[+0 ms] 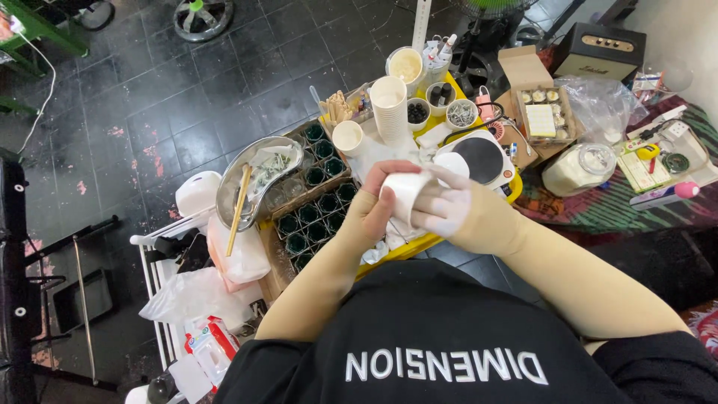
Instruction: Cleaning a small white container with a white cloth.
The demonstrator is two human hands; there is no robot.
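Both hands meet on a white paper cup (404,196) over the crowded tray: left hand (374,206) wrapped round its side, right hand (447,209) pinching the rim. Squeeze harder and it could crumple, or slip onto the green glasses (318,202) just left of the hands

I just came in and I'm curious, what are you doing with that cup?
A person holds a white paper cup in both hands: the left hand grips one side and the right hand the other. Below them a yellow tray carries rows of dark green glasses, a stack of paper cups and a metal bowl.
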